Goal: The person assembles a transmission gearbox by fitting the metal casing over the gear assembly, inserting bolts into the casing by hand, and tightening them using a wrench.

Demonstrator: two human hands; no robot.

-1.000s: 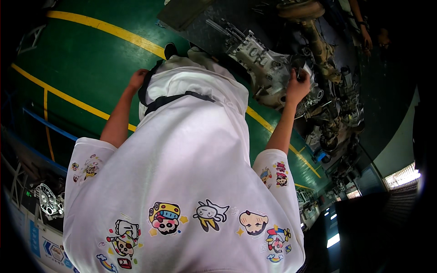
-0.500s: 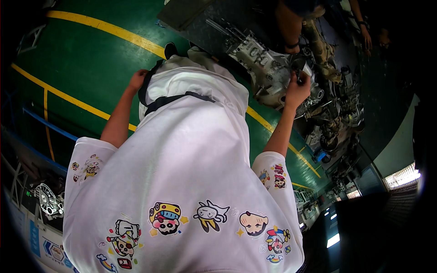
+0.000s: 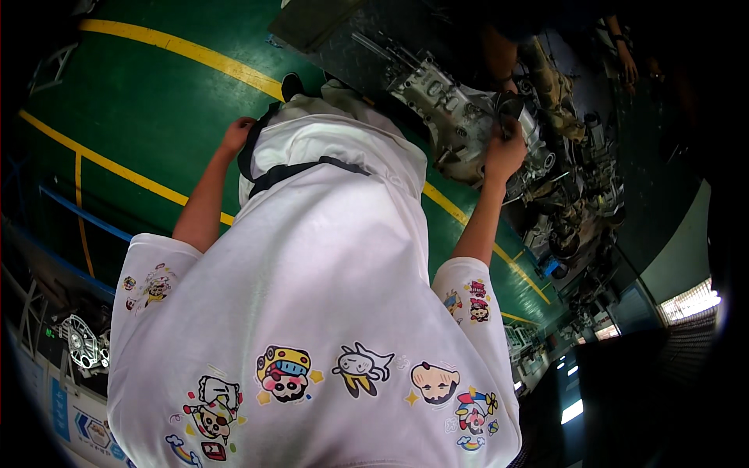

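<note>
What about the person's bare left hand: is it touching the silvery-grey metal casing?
No, the left hand hangs beside the person's white clothing, well apart from the casing.

A mechanical workshop or factory floor: yellow lines (image 3: pixel 211 60) mark a glossy green floor (image 3: pixel 156 109) toward ten o'clock, a bare cast-metal housing (image 3: pixel 454 121) lies at one o'clock, grimy machine parts (image 3: pixel 577 210) crowd three o'clock, and a pale, spoked casting (image 3: pixel 81 341) shows near eight o'clock
</note>
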